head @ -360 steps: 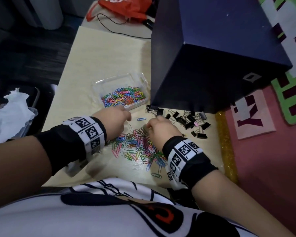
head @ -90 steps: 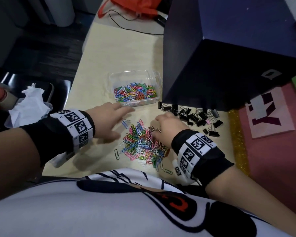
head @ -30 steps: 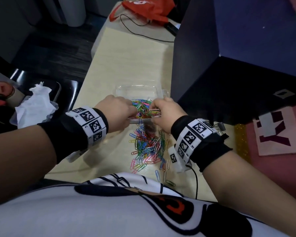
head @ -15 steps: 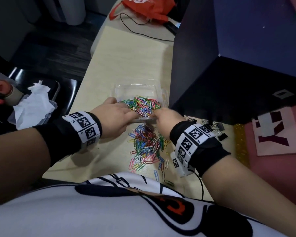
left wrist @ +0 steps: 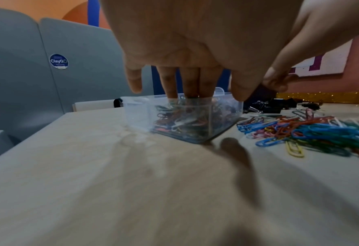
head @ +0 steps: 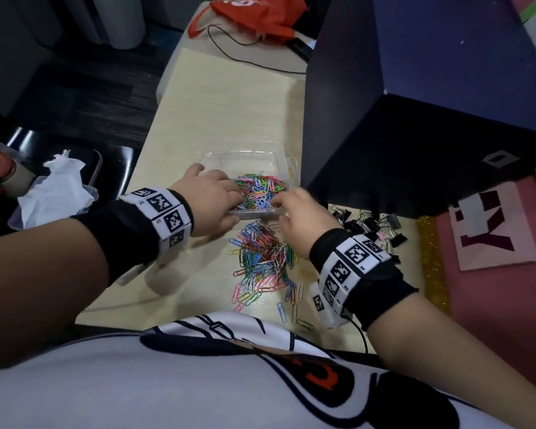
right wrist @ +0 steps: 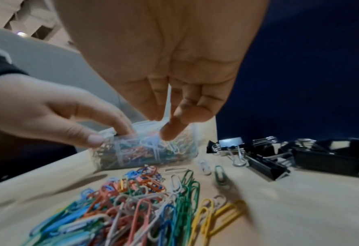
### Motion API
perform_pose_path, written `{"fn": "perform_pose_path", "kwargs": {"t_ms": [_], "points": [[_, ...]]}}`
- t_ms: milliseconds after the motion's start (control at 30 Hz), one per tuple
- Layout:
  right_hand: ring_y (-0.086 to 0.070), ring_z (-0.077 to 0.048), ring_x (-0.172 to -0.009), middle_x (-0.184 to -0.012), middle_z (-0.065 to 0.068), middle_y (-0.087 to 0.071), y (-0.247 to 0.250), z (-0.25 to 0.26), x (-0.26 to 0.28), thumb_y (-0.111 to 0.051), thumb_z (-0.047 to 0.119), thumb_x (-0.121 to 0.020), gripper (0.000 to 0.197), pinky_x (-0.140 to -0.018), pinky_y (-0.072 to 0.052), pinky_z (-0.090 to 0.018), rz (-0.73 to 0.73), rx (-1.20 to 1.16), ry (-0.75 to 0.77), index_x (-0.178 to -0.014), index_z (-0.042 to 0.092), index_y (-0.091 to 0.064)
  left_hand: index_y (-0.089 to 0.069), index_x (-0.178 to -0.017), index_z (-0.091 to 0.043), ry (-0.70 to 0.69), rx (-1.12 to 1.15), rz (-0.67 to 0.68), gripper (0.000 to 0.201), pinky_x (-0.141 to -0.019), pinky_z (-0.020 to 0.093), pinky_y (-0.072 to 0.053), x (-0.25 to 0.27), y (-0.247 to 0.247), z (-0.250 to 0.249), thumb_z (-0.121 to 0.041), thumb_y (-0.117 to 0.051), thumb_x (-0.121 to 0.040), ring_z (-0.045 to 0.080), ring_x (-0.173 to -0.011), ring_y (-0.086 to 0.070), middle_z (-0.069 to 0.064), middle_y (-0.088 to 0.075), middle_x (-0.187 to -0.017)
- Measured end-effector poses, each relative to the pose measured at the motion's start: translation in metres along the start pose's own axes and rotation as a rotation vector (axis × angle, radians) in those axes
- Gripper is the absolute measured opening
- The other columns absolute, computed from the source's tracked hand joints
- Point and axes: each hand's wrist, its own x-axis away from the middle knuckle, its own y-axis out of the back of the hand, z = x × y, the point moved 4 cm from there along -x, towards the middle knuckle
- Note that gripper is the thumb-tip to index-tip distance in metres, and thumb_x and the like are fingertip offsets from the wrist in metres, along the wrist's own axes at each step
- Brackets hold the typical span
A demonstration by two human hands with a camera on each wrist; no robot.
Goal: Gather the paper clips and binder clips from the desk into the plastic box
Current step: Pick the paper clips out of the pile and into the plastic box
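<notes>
Both hands loose, holding nothing: left hand (head: pixel 211 196) fingers dipped in plastic box (head: pixel 288 164), right hand (head: pixel 304 218) at its rim—withdrawing carelessly could drag paper clips (head: pixel 263 258) out.

The plastic box (head: pixel 288 164) is clear, shallow and roughly square, open at the top, standing flat on the desk; a tangle of coloured paper clips (head: pixel 259 191) fills its near part. On the near side of the box, almost touching its front wall, a loose pile of paper clips (head: pixel 265 261) in blue, green, pink, orange, yellow and white spreads flat, with strays trailing nearer. Right of the box lies a cluster of black binder clips (head: pixel 369 226), silver handles sticking out
</notes>
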Motion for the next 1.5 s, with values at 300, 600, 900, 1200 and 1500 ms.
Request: {"fn": "perform_pose_path", "kwargs": {"t_ms": [300, 600, 900, 1200, 1500], "points": [[-0.052, -0.026, -0.116, -0.140, -0.009, -0.027, -0.036, -0.038, 0.034, -0.072, 0.048, -0.076, 0.078, -0.096, -0.046, -0.035, 0.226, 0.067, -0.342, -0.137, 0.018, -0.034, -0.064, -0.104, -0.013, -0.312, 0.194, -0.335, 0.032, -0.067, 0.041, -0.054, 0.022, 0.016, -0.036, -0.029, -0.049, -0.081, 0.032, -0.081, -0.062, 0.010, -0.063, -0.095], [-0.050, -0.031, -0.106, -0.124, -0.008, -0.032, -0.062, -0.011, 0.026, -0.069, 0.044, -0.079, 0.062, -0.093, -0.047, -0.040, 0.081, 0.071, -0.090, -0.129, 0.024, -0.038, -0.042, -0.128, -0.016, -0.087, 0.157, 0.142, 0.051, -0.082, 0.042, -0.052, 0.004, -0.017, -0.058, -0.032, -0.061, -0.084, 0.027, -0.098, -0.057, 0.007, -0.046, -0.118], [-0.054, -0.023, -0.106, -0.120, -0.005, -0.046, -0.038, -0.025, 0.017, -0.051, 0.006, -0.089, 0.030, -0.088, -0.041, -0.024, 0.021, -0.034, -0.136, -0.115, 0.019, -0.060, -0.056, -0.112, -0.012, -0.090, 0.142, 0.150, 0.024, -0.079, 0.038, -0.053, 0.000, -0.008, -0.052, -0.028, -0.047, -0.097, 0.026, -0.095, -0.060, 0.007, -0.057, -0.114], [-0.049, -0.013, -0.087, -0.100, 0.005, -0.048, 0.016, -0.008, -0.006, -0.064, 0.018, -0.087, 0.006, -0.075, -0.031, -0.016, -0.101, -0.111, -0.116, -0.090, 0.023, -0.066, -0.061, -0.112, -0.013, -0.001, 0.307, -0.045, 0.030, -0.083, 0.035, -0.045, -0.002, 0.037, -0.011, -0.034, -0.055, -0.092, 0.028, -0.099, -0.058, 0.008, -0.059, -0.108], [-0.054, -0.018, -0.105, -0.127, -0.001, -0.044, 0.020, 0.001, -0.008, -0.062, 0.027, -0.089, 0.032, -0.093, -0.041, -0.026, -0.120, -0.085, -0.057, -0.120, 0.024, -0.054, -0.054, -0.126, -0.021, 0.132, 0.324, -0.065, 0.041, -0.083, 0.039, -0.051, -0.006, 0.034, 0.007, -0.032, -0.060, -0.086, 0.030, -0.101, -0.059, 0.007, -0.051, -0.121]]}}
